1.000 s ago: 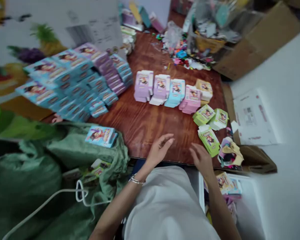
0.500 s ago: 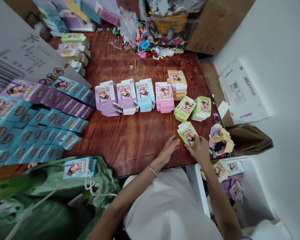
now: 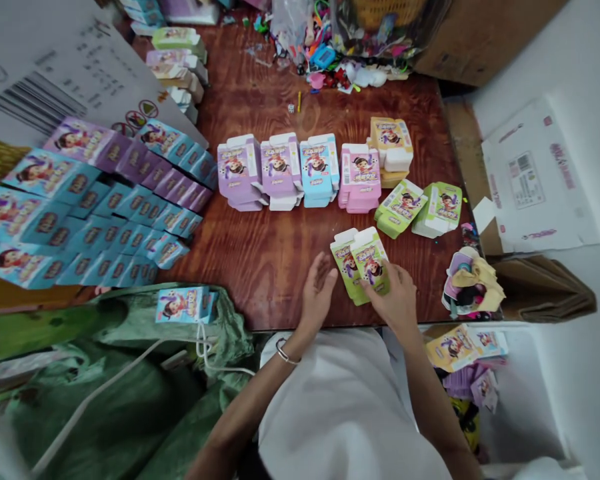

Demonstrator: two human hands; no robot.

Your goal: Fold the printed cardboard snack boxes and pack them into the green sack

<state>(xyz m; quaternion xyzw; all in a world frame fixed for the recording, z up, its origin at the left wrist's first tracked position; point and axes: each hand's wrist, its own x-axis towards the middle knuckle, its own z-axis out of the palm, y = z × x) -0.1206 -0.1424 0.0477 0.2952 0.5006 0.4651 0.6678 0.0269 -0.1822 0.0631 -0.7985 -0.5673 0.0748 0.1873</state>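
Two flattened green cartons lie overlapping near the table's front edge. My right hand (image 3: 394, 293) grips the right green carton (image 3: 371, 257) by its lower right side, thumb on its printed face. The left green carton (image 3: 347, 267) is partly covered by it. My left hand (image 3: 318, 293), fingers apart and holding nothing, is just left of the cartons. Behind them stand stacks of flat cartons: purple (image 3: 239, 170), a second purple (image 3: 281, 167), blue (image 3: 319, 167), pink (image 3: 359, 177), and orange (image 3: 391, 140). Two green stacks (image 3: 401, 207) sit to the right.
Filled blue and purple boxes (image 3: 105, 213) are piled at the left beside a large white carton (image 3: 45, 80). Small toys (image 3: 330, 67) lie heaped at the back. A bundle of scraps (image 3: 473, 283) sits at the right edge, above a white bin (image 3: 525, 400).
The single green carton has become two overlapping ones, spread side by side and moved left. My left hand has turned more upright beside them. The camera view has shifted.
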